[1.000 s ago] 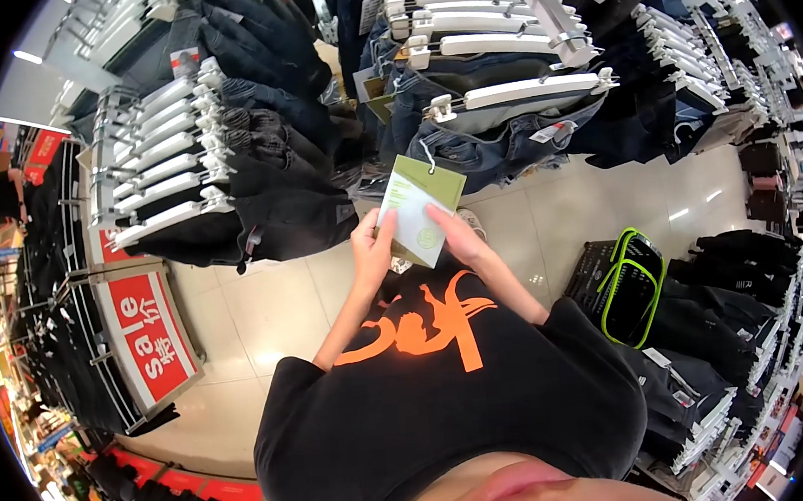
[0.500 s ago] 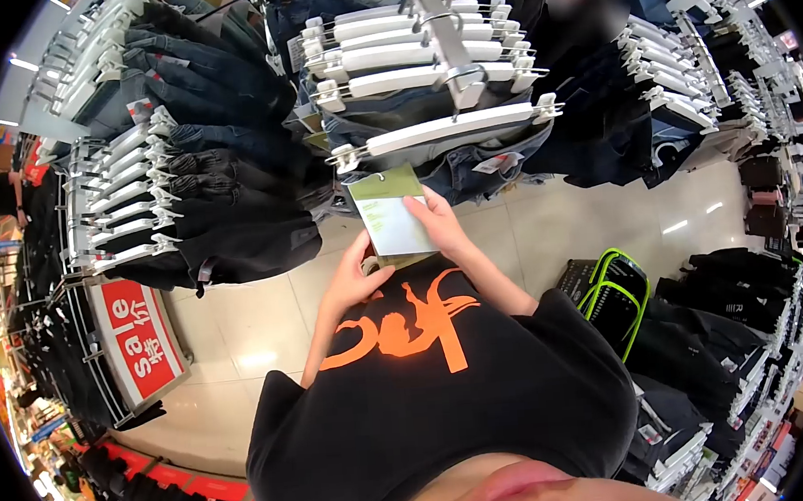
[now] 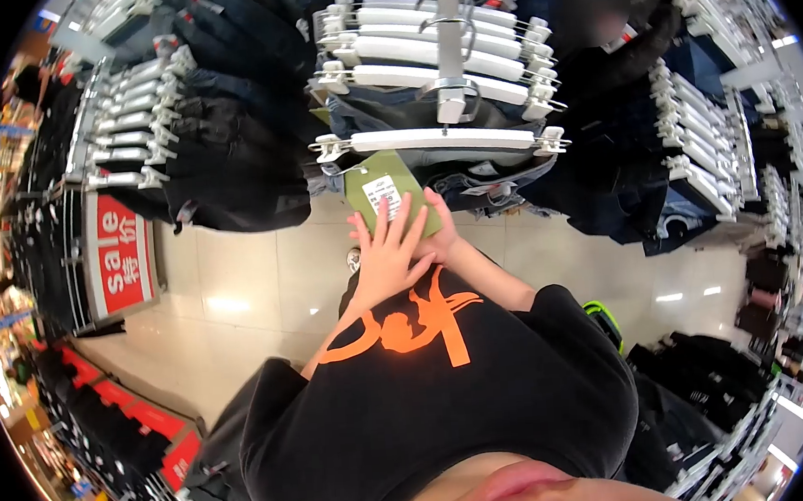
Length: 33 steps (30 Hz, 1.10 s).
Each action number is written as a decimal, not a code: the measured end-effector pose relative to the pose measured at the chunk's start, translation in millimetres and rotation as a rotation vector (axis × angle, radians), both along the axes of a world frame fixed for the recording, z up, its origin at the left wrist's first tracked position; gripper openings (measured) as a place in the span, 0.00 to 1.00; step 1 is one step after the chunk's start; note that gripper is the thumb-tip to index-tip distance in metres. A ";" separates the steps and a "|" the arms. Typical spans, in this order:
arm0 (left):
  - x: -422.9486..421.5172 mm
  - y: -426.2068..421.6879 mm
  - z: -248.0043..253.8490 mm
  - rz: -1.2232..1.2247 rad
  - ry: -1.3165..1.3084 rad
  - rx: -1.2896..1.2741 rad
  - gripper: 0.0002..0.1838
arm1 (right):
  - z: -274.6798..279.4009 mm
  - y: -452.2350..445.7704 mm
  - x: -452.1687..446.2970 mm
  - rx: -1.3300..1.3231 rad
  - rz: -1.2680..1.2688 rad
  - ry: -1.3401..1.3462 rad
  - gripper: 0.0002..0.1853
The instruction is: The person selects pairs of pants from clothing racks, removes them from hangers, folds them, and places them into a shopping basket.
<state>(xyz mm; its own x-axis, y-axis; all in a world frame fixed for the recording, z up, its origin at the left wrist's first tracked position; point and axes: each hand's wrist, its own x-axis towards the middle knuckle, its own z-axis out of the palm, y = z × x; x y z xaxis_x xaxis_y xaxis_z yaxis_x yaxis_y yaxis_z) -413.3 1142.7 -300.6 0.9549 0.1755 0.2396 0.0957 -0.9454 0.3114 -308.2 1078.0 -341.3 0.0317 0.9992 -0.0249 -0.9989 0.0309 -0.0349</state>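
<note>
Head view: open left hand [image 3: 389, 268] on green hang tag [image 3: 402, 176] below hanger's [image 3: 440, 138] left end, right hand [image 3: 443, 238] gripping tag edge, likely reading, next needs label [image 3: 380, 190] uncovered.

Both forearms angle inward, elbows bent. The left hand [image 3: 387, 263] is back up, fingers spread forward, thumb apart; the right hand [image 3: 441, 236] stays close beside it, partly hidden.

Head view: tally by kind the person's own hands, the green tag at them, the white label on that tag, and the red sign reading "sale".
2 hands: left hand, right hand
1 green tag
1 white label
1 red sale sign
Total: 5
</note>
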 end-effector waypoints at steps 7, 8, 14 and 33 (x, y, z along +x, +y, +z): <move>-13.3 -17.5 -1.4 -0.109 0.016 -0.020 0.27 | 14.4 -0.9 -2.4 -0.070 0.033 0.070 0.39; -15.6 -16.9 -1.0 -0.122 0.010 -0.024 0.27 | 13.2 -0.8 -4.6 -0.045 0.055 0.093 0.39; -26.4 -14.3 -5.3 -0.030 0.013 -0.082 0.28 | 7.0 -1.7 -16.4 -0.013 0.088 0.050 0.39; 87.5 -42.0 -22.5 -0.181 -0.141 -0.718 0.28 | -43.9 -99.2 12.5 -0.946 -0.738 -0.575 0.17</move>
